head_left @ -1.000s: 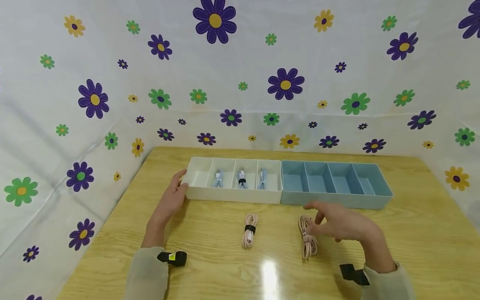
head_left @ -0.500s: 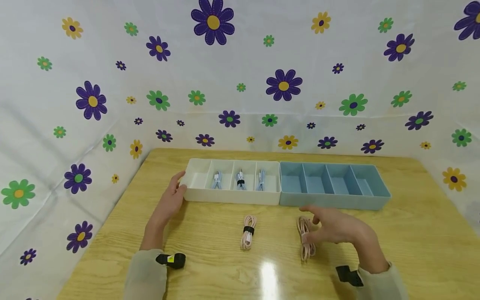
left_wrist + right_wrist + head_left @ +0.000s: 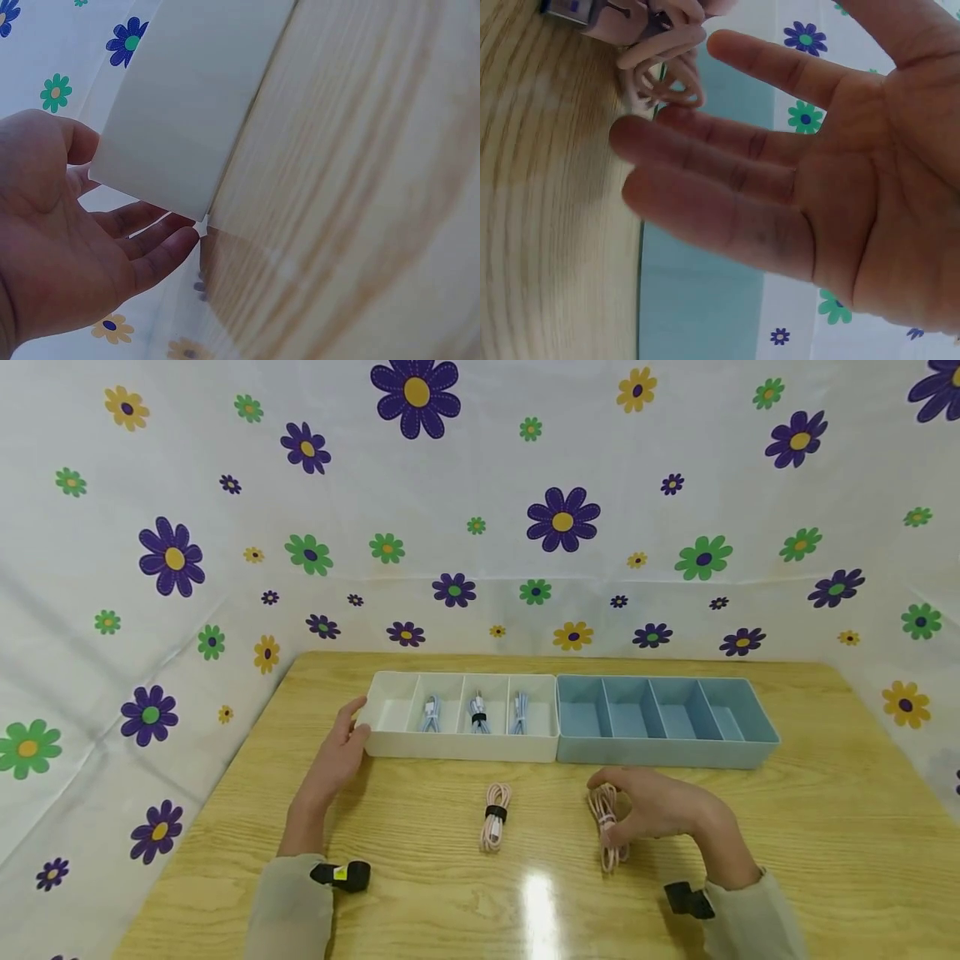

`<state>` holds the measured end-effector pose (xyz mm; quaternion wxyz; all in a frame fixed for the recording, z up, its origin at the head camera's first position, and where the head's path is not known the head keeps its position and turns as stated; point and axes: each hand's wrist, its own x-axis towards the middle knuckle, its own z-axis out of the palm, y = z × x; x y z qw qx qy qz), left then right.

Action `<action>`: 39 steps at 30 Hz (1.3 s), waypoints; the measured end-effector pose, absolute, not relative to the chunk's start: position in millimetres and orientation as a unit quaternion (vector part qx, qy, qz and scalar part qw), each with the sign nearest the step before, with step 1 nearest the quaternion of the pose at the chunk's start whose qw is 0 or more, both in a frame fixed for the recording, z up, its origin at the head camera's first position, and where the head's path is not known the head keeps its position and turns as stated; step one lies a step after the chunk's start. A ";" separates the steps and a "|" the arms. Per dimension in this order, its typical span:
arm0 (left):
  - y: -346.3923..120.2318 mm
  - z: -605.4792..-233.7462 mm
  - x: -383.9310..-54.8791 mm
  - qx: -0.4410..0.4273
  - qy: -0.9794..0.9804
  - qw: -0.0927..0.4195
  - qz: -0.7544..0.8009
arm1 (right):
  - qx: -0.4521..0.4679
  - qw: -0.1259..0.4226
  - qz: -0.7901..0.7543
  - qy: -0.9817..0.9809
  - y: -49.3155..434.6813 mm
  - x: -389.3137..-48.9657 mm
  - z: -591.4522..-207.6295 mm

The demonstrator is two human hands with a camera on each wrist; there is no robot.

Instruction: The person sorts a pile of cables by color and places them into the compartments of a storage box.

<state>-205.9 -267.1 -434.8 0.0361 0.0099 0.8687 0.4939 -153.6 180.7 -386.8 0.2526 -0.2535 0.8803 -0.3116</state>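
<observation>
My left hand rests against the left end of a white divided organizer box; in the left wrist view its loosely bent fingers meet the box's end wall. Low over the table, my right hand reaches around a coiled pink cable, thumb over its middle and index finger at its far end. In the right wrist view the fingers are extended, with the index fingertip right beside the cable loops and a USB plug at the top left. A second pink cable, bound by a black strap, lies further left.
Bundled blue cables lie in three of the white box's compartments. Against its right end stands a blue four-compartment box. Both are toward the back of the wooden table, before a flower-patterned cloth.
My right hand has moved left and closer around the pink cable, which has shifted slightly. My left hand stays at the white box's end. The head view has tilted a little.
</observation>
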 end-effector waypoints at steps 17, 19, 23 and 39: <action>-266.3 -431.8 -205.1 -0.001 0.869 0.046 0.493 | -0.232 0.330 -0.431 0.807 196.5 -163.1 -403.8; -265.8 -431.2 -204.7 -0.002 0.869 0.049 0.492 | -0.232 0.332 -0.437 0.803 199.3 -163.8 -405.6; -265.2 -431.7 -205.6 0.001 0.871 0.046 0.489 | -0.230 0.330 -0.437 0.805 203.7 -166.6 -409.0; -264.8 -435.2 -208.7 0.008 0.871 0.035 0.491 | -0.243 0.318 -0.545 0.737 223.1 -176.4 -424.0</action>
